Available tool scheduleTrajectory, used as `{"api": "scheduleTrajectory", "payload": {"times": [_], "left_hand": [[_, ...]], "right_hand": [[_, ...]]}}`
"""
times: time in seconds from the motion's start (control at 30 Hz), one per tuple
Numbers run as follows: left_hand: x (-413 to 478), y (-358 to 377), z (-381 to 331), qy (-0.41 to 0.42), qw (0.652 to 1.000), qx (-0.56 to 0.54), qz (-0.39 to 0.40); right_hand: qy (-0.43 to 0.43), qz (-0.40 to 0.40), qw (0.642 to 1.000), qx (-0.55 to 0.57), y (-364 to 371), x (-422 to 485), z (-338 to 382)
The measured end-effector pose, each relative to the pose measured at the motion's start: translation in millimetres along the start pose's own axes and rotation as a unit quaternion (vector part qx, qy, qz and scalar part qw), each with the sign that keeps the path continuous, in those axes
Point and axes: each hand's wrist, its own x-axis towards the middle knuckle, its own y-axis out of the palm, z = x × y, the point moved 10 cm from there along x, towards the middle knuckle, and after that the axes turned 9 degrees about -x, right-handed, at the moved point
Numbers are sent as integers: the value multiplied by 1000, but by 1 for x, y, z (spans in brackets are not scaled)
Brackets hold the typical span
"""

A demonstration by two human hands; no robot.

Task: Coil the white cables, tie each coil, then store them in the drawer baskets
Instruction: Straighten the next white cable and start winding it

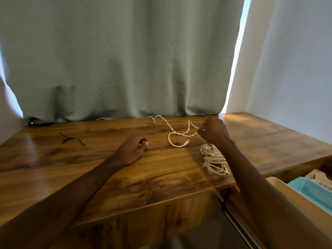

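Evidently the right hand (213,131) is pinching the loose cable (179,134) on the surface (107,168), likely gathering it for coiling beside a coil (213,159), while the left hand (133,150) is lying curled, contents unclear.

Left grip (133,150) curled, right grip (213,131) raised, fingers pinched.

- We see a dim room — daylight leaks past the curtain (122,56) edges, brightest at right.
- Glare streaks the table (107,177) at left; soft shadows cross its wood.
- We notice wide-angle bending at the edges.
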Motion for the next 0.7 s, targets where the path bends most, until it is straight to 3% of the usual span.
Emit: {"api": "scheduleTrajectory", "payload": {"times": [0.17, 0.3, 0.43, 0.7], "left_hand": [[1, -16, 22, -19, 1000, 20, -4], [2, -33, 41, -32, 999, 19, -21], [5, -41, 47, -22, 999, 21, -37], [-6, -82, 71, -24, 993, 102, -54]], "right_hand": [[-65, 102, 990, -75, 57, 10, 58], [-42, 80, 987, -130, 80, 18, 71], [-32, 118, 981, -150, 107, 26, 79], [-155, 89, 979, -96, 136, 15, 179]]}}
